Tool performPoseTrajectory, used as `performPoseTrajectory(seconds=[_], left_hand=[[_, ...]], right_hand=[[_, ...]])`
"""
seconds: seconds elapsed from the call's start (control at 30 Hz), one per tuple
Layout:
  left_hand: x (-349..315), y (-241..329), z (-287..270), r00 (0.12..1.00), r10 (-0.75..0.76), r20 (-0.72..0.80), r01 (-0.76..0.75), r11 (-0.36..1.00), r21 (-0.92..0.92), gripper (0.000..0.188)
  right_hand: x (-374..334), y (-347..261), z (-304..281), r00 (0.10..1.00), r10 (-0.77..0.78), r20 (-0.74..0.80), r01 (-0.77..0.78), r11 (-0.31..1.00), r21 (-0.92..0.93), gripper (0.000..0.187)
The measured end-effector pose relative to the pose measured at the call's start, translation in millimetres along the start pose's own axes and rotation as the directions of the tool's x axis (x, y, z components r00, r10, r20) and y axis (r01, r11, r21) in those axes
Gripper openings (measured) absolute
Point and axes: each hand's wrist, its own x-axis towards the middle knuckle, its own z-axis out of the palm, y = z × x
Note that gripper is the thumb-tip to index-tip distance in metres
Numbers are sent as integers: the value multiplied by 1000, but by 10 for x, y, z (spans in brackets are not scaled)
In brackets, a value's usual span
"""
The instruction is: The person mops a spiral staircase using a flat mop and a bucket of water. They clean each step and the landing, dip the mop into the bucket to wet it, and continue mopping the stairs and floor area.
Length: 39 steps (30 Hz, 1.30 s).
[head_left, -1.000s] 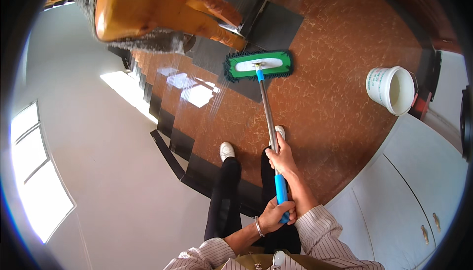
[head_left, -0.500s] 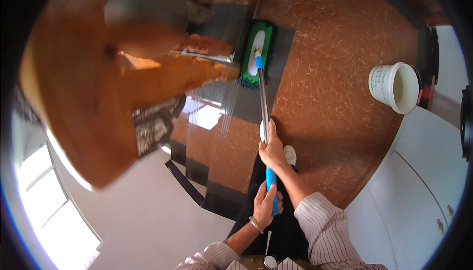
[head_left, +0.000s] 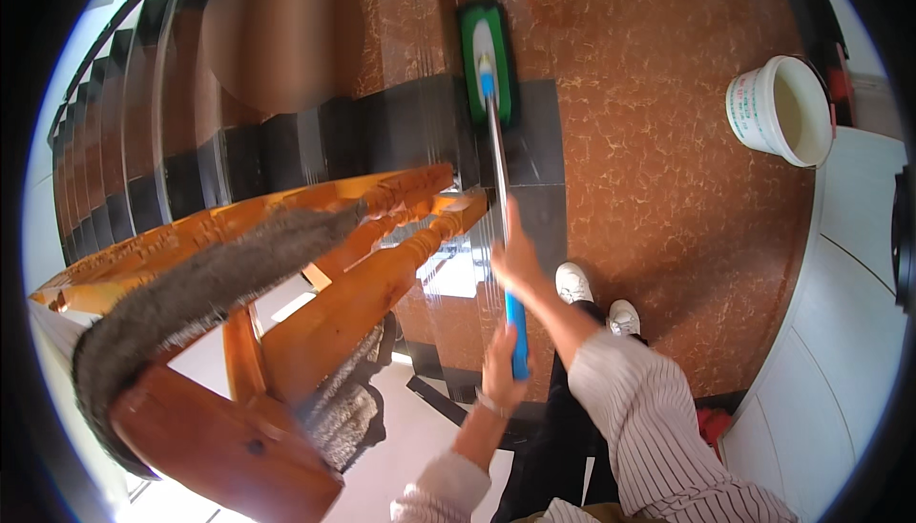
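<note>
A flat mop with a green head (head_left: 504, 94) and a metal pole with a blue grip (head_left: 516, 332) stretches away from me over the floor. Near the pole's lower end, my left hand (head_left: 501, 366) is closed around the blue grip, a bracelet at its wrist. Higher up, my right hand (head_left: 522, 258) wraps the pole, slightly smeared by motion. The mop head lies flat across dark floor trim and brown marbled tile, beside the foot of a wooden railing.
A wooden stair railing (head_left: 358, 299) draped with grey fluffy cloth stands at left, with dark-edged stairs (head_left: 215, 175) behind it. A white bucket (head_left: 759, 113) sits on the brown floor (head_left: 658, 151) at right. White panels (head_left: 821, 332) line the right side; my white shoes (head_left: 572, 282) are below.
The mop head has slid farther from me and slightly left, both hands moving up with the pole. The view has shifted, bringing the stairs and more of the railing into sight.
</note>
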Motion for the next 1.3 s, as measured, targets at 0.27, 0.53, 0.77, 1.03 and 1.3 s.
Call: performPoseTrajectory(seconds=[0.27, 0.53, 0.77, 1.03, 1.3], left_hand=[[-1011, -490, -19, 966, -240, -99, 235, 970, -60, 26], [461, 644, 1336, 997, -12, -79, 5, 996, -86, 23], [1290, 1158, 2555, 992, 128, -3, -128, 986, -107, 47], [-618, -24, 2092, 955, -124, -268, 190, 952, 239, 46], [40, 221, 3374, 992, -117, -47, 125, 963, 241, 41]], right_hand=[[-1193, 428, -89, 999, 51, 10, -51, 999, 14, 79], [883, -890, -701, 996, -94, -5, 91, 979, -181, 76], [2103, -1676, -1437, 977, -211, -18, 204, 961, -187, 74], [-320, -905, -1730, 883, 383, 271, -365, 924, -115, 75], [504, -1371, -2718, 985, 168, 42, -169, 985, 18, 67]])
